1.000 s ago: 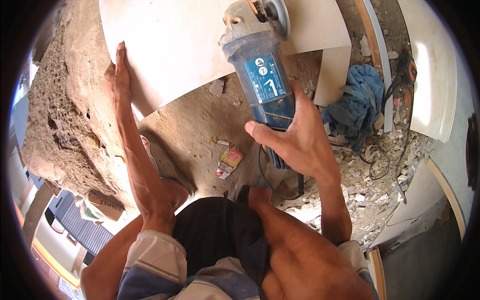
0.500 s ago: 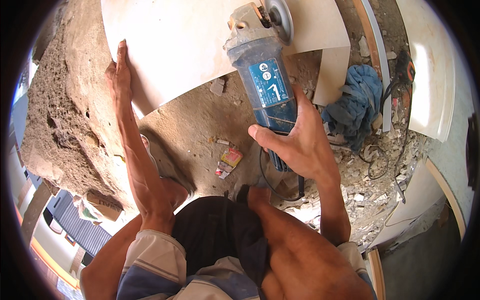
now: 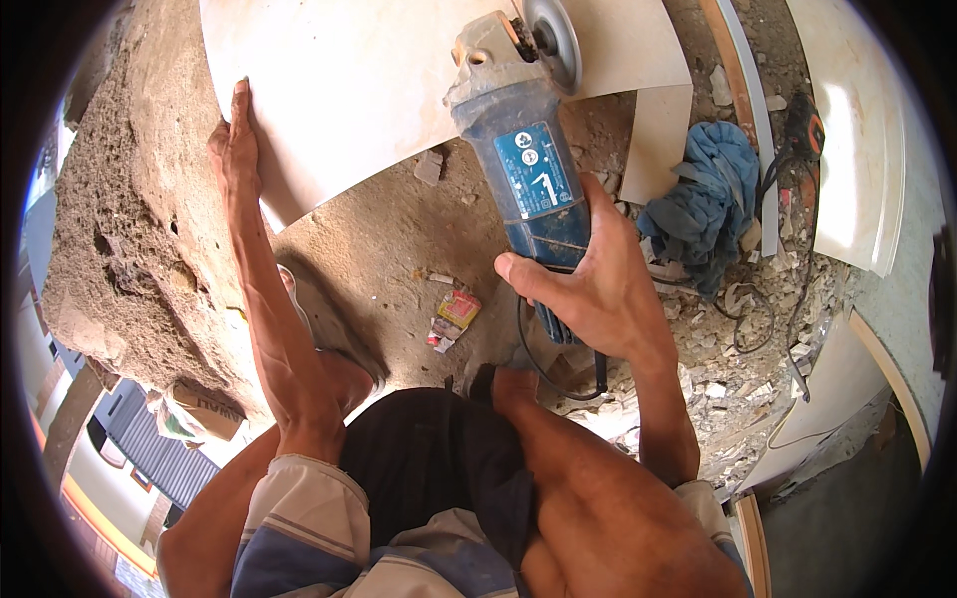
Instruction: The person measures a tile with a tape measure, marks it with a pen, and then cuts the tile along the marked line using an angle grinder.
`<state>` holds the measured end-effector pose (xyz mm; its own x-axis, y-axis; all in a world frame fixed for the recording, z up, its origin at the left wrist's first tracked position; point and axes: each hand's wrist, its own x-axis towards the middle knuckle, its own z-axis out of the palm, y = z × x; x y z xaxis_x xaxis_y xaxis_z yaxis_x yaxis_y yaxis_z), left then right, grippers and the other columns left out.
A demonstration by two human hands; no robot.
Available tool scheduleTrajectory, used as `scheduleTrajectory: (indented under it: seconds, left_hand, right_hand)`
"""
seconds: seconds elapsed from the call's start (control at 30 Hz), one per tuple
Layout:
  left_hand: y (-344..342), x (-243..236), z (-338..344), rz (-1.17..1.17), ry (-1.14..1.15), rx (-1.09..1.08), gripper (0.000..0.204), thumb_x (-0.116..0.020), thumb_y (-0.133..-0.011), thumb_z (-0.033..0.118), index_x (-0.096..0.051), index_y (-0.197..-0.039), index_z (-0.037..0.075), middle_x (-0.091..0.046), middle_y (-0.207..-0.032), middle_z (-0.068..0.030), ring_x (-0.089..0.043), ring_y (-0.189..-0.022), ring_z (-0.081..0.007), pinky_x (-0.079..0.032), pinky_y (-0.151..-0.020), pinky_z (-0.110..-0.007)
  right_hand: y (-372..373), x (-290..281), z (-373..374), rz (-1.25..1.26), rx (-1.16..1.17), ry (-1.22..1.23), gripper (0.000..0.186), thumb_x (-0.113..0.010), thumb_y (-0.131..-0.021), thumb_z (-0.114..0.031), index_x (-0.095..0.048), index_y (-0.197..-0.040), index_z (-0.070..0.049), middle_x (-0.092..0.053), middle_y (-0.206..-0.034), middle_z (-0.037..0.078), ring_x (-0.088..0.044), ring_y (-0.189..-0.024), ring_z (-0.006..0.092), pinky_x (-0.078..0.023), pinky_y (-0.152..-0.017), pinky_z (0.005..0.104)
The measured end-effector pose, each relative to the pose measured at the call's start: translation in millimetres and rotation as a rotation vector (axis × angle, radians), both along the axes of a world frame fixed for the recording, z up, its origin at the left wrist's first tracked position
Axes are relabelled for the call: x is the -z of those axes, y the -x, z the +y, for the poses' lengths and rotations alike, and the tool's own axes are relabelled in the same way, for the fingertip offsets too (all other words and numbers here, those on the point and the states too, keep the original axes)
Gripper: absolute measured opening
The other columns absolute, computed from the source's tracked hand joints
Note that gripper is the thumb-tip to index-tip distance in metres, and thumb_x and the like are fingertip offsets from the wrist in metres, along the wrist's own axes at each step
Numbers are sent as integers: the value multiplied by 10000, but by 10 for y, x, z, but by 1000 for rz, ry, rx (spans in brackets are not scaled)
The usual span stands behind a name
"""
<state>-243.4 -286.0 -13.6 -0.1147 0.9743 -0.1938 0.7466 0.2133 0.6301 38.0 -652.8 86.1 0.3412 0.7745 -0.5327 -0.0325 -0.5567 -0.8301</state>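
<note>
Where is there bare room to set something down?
A bare patch of brown dirt floor lies between the left forearm, the large pale flat sheet and the crumpled red-and-yellow packet. The sheet's top is open between the left hand and the blue-grey angle grinder. Right of the right hand is crowded: bunched blue cloth, black cord, broken rubble.

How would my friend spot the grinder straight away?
Start at the big pale sheet across the top. Overlapping its lower edge, gripped in the right hand, is the grinder. Unlike the crumpled blue cloth to its right, it has a stiff blue body, dusty grey head and round disc.
</note>
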Motion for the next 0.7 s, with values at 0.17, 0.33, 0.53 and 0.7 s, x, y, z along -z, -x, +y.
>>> scheduleTrajectory:
  seconds: [0.17, 0.33, 0.53, 0.7]
  left_hand:
    - [37, 27, 45, -3, 21, 12, 828, -758, -905, 786, -788, -1017, -33, -697, -760, -81, -677, -735, -201, -596, -766, -498]
    - [76, 71, 73, -11, -15, 14, 836, -741, -898, 814, -775, -978, -17, -664, -713, -57, -637, -662, -179, -585, -711, -480]
    - [97, 67, 144, 62, 62, -28, 900, -741, -873, 841, -783, -1044, -42, -708, -782, -97, -698, -768, -213, -605, -780, -494]
    - [113, 90, 130, 29, 4, 24, 935, -743, -859, 853, -780, -1076, -56, -718, -800, -109, -711, -800, -227, -606, -790, -516]
  right_hand:
    - [6, -30, -37, 45, 7, 31, 705, -946, -802, -299, -599, -1305, 52, -710, -1001, 112, -695, -900, 190, -585, -849, 365]
    - [12, -38, -62, 59, 14, 31, 726, -950, -795, -312, -595, -1315, 51, -711, -1011, 118, -693, -911, 198, -583, -866, 375]
    - [12, -33, -103, 7, -21, 13, 723, -898, -811, -324, -575, -1334, 57, -761, -1046, 217, -771, -951, 344, -602, -903, 446]
    - [11, -35, -146, 15, -23, 23, 728, -895, -808, -331, -573, -1335, 54, -758, -1045, 221, -770, -950, 355, -602, -896, 454]
